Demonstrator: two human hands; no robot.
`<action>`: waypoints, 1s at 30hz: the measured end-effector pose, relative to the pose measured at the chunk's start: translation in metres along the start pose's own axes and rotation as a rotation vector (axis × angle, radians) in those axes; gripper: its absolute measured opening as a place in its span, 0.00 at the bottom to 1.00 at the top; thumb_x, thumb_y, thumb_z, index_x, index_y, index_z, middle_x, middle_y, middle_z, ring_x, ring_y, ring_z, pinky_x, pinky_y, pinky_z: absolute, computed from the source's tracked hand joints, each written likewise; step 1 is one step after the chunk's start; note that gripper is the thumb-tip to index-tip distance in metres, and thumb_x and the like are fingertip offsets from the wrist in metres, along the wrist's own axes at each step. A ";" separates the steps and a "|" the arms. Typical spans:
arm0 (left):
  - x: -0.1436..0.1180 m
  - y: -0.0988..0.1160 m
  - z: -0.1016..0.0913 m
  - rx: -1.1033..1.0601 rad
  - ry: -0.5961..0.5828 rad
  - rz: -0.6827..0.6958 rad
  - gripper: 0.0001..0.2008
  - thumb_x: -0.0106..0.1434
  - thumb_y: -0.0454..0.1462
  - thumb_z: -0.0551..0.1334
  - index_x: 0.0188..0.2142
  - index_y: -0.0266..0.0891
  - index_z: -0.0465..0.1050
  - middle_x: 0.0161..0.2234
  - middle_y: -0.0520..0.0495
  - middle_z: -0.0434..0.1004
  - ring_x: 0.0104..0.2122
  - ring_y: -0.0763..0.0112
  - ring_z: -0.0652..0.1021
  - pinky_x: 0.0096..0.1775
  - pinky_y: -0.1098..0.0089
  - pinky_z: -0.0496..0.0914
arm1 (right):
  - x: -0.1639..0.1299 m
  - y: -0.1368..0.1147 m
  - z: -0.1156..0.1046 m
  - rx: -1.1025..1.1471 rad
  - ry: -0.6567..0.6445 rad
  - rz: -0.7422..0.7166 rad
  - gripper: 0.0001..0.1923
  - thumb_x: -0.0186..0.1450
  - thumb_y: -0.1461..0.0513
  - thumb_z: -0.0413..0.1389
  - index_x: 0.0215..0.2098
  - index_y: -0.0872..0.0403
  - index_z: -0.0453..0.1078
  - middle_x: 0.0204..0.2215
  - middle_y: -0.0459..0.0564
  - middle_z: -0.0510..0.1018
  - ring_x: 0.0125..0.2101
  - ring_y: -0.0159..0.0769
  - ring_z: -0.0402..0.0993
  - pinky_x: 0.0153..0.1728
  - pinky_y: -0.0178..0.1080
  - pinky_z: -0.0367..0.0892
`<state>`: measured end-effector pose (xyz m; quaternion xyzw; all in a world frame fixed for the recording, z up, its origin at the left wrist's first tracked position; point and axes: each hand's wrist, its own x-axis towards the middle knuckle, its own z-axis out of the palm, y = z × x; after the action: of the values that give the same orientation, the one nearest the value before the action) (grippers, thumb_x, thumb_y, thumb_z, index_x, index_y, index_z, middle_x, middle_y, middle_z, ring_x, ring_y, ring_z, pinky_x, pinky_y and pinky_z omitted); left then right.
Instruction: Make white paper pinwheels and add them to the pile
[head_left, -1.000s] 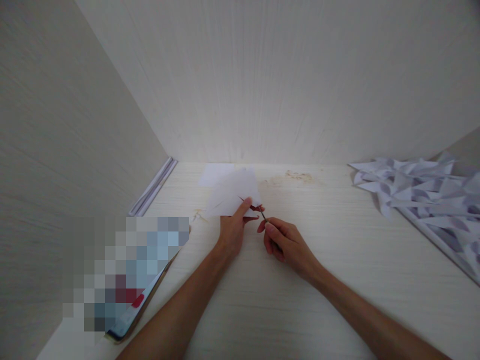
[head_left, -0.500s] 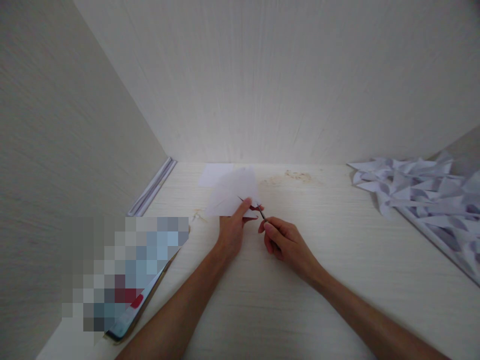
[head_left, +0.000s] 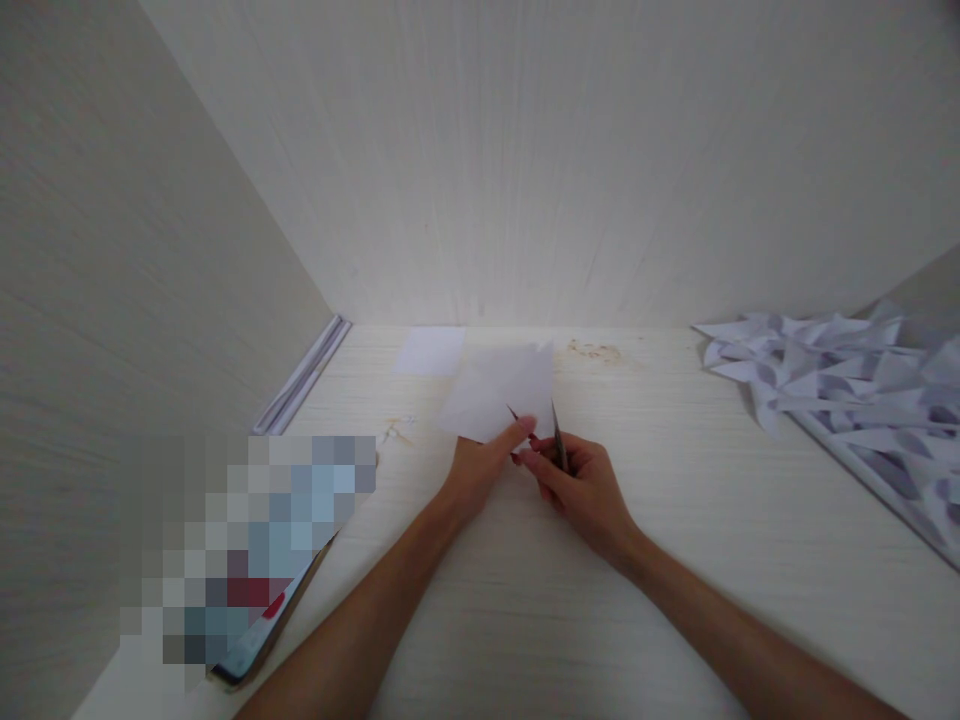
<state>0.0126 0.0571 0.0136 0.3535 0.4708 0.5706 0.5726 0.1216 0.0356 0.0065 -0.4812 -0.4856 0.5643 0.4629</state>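
Observation:
My left hand [head_left: 484, 465] is closed on a white sheet of paper [head_left: 495, 380], thumb on top near its lower right corner. A short dark slit shows in the sheet by the thumb. In my right hand [head_left: 585, 485] is a pair of small scissors [head_left: 558, 440], its narrow dark blades pointing up and away beside the paper's right edge. The fingers hide the handles. My right thumb and fingertips meet the near corner of the sheet, close to the left fingers.
Another white sheet [head_left: 429, 350] lies flat by the back wall. Folded paper pinwheels [head_left: 840, 370] are heaped at the right. At the left are rolled paper sticks [head_left: 304, 375] and a phone [head_left: 259, 635], partly pixelated. Small scraps [head_left: 395, 430] lie left of the paper.
The held sheet and my left hand have shifted right and slightly nearer. The scissors have left the paper and turned upright, and my right fingertips have come to the sheet's corner.

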 end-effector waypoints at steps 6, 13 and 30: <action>0.013 0.005 -0.006 -0.361 0.141 -0.006 0.09 0.44 0.37 0.64 0.25 0.35 0.69 0.22 0.53 0.71 0.20 0.79 0.70 0.20 0.79 0.64 | -0.001 0.002 -0.001 0.085 0.036 0.021 0.12 0.50 0.57 0.59 0.19 0.57 0.63 0.08 0.38 0.61 0.09 0.20 0.52 0.09 0.27 0.45; 0.015 0.005 -0.009 -0.259 0.075 -0.046 0.10 0.41 0.37 0.67 0.24 0.35 0.69 0.23 0.53 0.72 0.18 0.80 0.69 0.15 0.81 0.62 | 0.005 -0.005 -0.003 0.412 0.218 0.053 0.12 0.47 0.58 0.61 0.21 0.56 0.62 0.08 0.37 0.63 0.07 0.17 0.47 0.07 0.25 0.40; 0.004 0.013 -0.008 -0.232 -0.223 -0.309 0.14 0.38 0.29 0.66 0.29 0.34 0.74 0.25 0.48 0.76 0.25 0.74 0.74 0.30 0.74 0.68 | 0.010 -0.012 -0.016 0.740 0.085 0.178 0.10 0.46 0.62 0.57 0.16 0.55 0.58 0.07 0.36 0.61 0.07 0.17 0.41 0.07 0.25 0.36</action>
<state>0.0003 0.0609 0.0230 0.2699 0.3843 0.4839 0.7385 0.1376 0.0479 0.0168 -0.3448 -0.1853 0.7190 0.5743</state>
